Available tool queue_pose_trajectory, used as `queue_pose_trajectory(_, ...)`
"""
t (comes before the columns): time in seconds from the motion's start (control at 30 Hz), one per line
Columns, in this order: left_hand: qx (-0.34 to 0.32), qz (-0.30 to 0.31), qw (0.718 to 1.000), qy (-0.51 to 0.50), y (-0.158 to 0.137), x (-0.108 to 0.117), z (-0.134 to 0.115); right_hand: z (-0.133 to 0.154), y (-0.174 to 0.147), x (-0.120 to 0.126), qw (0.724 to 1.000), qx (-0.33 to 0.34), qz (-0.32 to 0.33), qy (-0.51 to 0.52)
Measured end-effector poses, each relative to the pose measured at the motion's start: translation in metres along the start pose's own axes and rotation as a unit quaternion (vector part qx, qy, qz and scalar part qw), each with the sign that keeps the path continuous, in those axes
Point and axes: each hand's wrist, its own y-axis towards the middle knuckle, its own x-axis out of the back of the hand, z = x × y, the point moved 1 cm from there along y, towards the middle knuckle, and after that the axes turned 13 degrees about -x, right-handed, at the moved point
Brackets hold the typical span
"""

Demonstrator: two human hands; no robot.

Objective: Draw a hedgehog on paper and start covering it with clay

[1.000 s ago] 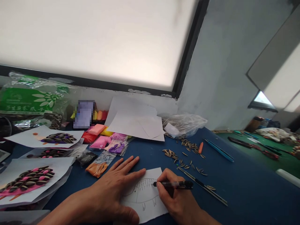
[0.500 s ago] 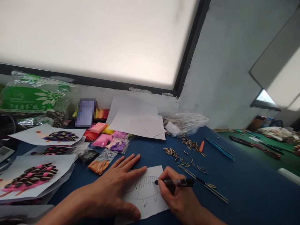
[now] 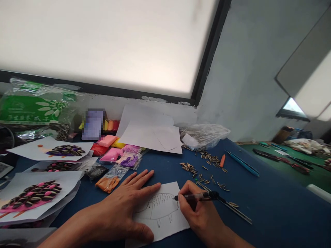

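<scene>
Right hand point(image 3: 203, 213) closed around a dark pen point(image 3: 208, 196), tip at the upper right of a pencil-thin drawing point(image 3: 164, 206); I can't tell whether it touches. Left hand point(image 3: 129, 203) spread wide, thumb and palm over the left side of the sheet point(image 3: 172, 229), hiding the drawing's left end. Sheet flat on blue counter point(image 3: 269, 206). Loose seeds point(image 3: 190, 168) beyond. Farther back, a panel point(image 3: 93, 124) blurred past reading; lower left, a paper point(image 3: 31, 232) cut off.

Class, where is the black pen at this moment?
In the head view, the black pen is low, right of centre, held in the right hand, its tip by the right end of the drawing on the white paper.
</scene>
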Motion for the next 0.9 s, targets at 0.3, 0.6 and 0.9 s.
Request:
queue_pose_trajectory(0.3, 0.005, 0.009, 1.0, 0.003, 0.0005, -0.0002, -0.002, 0.0037, -0.001, 0.0001, 1.0, 0.008, 0.005, -0.013)
queue_pose_trajectory(0.6, 0.008, 0.017, 1.0, -0.001, 0.0001, 0.0042, -0.0087, 0.0055, -0.0014, 0.0006, 1.0, -0.001, 0.02, -0.024)
queue_pose_trajectory(0.9, 0.002, 0.008, 1.0, 0.002, 0.0016, 0.0033, -0.0064, 0.0056, -0.0001, 0.0004, 0.999, 0.017, 0.005, -0.036)
